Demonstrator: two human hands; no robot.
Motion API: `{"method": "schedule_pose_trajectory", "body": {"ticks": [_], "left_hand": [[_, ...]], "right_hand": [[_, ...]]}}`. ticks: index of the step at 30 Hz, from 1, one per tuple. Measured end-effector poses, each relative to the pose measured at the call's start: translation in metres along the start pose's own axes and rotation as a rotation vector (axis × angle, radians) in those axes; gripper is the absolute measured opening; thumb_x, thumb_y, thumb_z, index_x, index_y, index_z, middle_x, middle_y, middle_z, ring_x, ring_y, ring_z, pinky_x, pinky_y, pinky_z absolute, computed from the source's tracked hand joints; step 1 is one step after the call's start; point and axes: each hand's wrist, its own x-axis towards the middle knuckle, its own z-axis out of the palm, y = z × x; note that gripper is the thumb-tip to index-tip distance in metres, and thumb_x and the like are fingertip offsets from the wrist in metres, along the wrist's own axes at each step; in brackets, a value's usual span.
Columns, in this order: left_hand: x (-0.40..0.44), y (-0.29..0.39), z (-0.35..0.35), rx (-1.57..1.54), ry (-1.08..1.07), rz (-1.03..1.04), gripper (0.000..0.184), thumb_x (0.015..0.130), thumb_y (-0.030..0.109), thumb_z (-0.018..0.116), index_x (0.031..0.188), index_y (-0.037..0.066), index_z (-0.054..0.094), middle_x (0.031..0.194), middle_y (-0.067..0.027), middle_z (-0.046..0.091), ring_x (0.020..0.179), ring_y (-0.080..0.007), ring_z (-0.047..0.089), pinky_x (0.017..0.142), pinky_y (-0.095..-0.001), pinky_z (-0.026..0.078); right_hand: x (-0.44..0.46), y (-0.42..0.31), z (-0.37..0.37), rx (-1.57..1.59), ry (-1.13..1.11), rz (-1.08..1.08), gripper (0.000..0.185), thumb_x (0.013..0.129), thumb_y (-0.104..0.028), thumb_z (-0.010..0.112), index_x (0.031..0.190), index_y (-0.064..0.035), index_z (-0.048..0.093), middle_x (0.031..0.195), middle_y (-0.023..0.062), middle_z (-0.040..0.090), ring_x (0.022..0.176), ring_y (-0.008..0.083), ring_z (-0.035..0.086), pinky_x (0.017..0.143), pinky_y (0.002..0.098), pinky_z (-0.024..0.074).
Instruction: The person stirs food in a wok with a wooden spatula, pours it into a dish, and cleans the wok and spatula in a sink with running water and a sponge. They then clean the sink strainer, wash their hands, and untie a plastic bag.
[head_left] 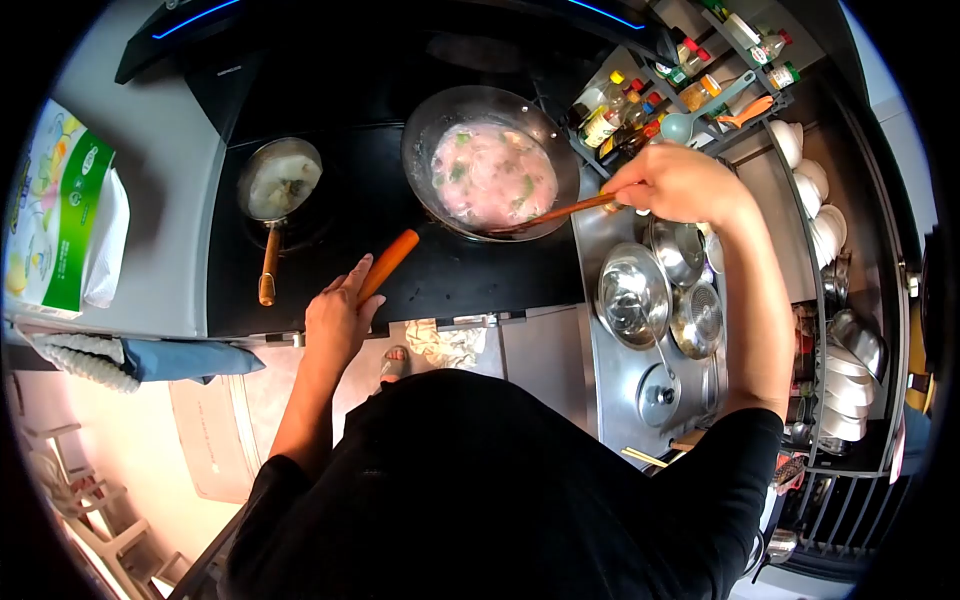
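- Left hand [338,312] grips the orange handle [392,262], near-left of the far-centre wok [418,158].
- Right hand [678,182] pinches a wooden utensil [572,209] at the wok's near-right rim.
- Stirring seems in hand; the next stroke calls for steadiness.

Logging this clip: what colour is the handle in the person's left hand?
Orange-brown; the handle shows best in the head view.

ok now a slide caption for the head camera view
Left hand on a wooden handle, right hand holding a brown utensil in the wok.
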Motion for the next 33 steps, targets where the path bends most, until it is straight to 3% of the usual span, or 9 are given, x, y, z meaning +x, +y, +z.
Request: {"method": "schedule_pose_trajectory", "body": {"ticks": [6,17,21,24,26,30,33], "left_hand": [[0.000,-0.006,0.004,-0.002,0.056,0.069,0.065,0.083,0.018,0.079,0.144,0.012,0.057,0.103,-0.0183,0.072,0.092,-0.0381,0.070,0.082,-0.0420,0.057],[0.002,-0.005,0.001,-0.034,0.030,0.053,0.064,0.083,0.017,0.079,0.144,0.012,0.057,0.104,-0.0177,0.072,0.094,-0.0379,0.070,0.083,-0.0426,0.056],[0.002,-0.003,0.000,-0.025,0.029,0.049,0.065,0.083,0.019,0.079,0.144,0.012,0.057,0.104,-0.0169,0.072,0.095,-0.0376,0.070,0.083,-0.0430,0.056],[0.002,-0.009,0.003,-0.005,0.038,0.064,0.065,0.083,0.019,0.079,0.144,0.013,0.057,0.104,-0.0164,0.072,0.095,-0.0374,0.070,0.083,-0.0432,0.056],[0.003,-0.008,0.002,0.000,0.033,0.062,0.065,0.083,0.019,0.080,0.144,0.012,0.057,0.104,-0.0163,0.072,0.095,-0.0372,0.070,0.083,-0.0431,0.056],[0.004,-0.007,0.002,0.019,0.022,0.066,0.066,0.082,0.018,0.080,0.144,0.012,0.057,0.105,-0.0162,0.073,0.096,-0.0369,0.070,0.083,-0.0428,0.056],[0.004,-0.007,0.004,0.020,0.027,0.071,0.066,0.082,0.018,0.080,0.143,0.011,0.058,0.105,-0.0162,0.073,0.096,-0.0366,0.070,0.083,-0.0426,0.056]], "right_hand": [[0.045,-0.015,0.065,0.041,0.201,-0.054,0.025,0.093,-0.022,0.067,0.114,-0.0119,0.077,0.092,0.0174,0.075,0.088,0.0369,0.072,0.082,0.0444,0.0563],[0.100,-0.035,0.096,-0.031,0.340,0.163,0.018,0.093,-0.020,0.061,0.098,-0.0124,0.077,0.089,0.0183,0.073,0.090,0.0406,0.070,0.083,0.0501,0.0562],[0.115,-0.008,0.097,-0.052,0.367,0.209,0.018,0.093,-0.019,0.060,0.094,-0.0105,0.076,0.090,0.0178,0.073,0.092,0.0408,0.071,0.084,0.0507,0.0562],[0.093,0.012,0.076,-0.093,0.387,0.139,0.020,0.092,-0.019,0.062,0.101,-0.0112,0.077,0.095,0.0174,0.074,0.094,0.0394,0.070,0.086,0.0490,0.0560],[0.058,0.001,0.045,-0.076,0.313,0.212,0.019,0.088,-0.015,0.060,0.095,-0.0127,0.077,0.100,0.0125,0.075,0.098,0.0359,0.071,0.088,0.0478,0.0566],[0.001,-0.013,0.005,-0.120,0.234,0.239,0.017,0.088,-0.019,0.062,0.091,-0.0115,0.077,0.094,0.0139,0.074,0.096,0.0355,0.071,0.084,0.0470,0.0559],[-0.017,-0.013,-0.006,-0.154,0.149,0.221,0.017,0.088,-0.018,0.065,0.096,-0.0113,0.080,0.095,0.0129,0.076,0.099,0.0330,0.071,0.088,0.0440,0.0555]]}}
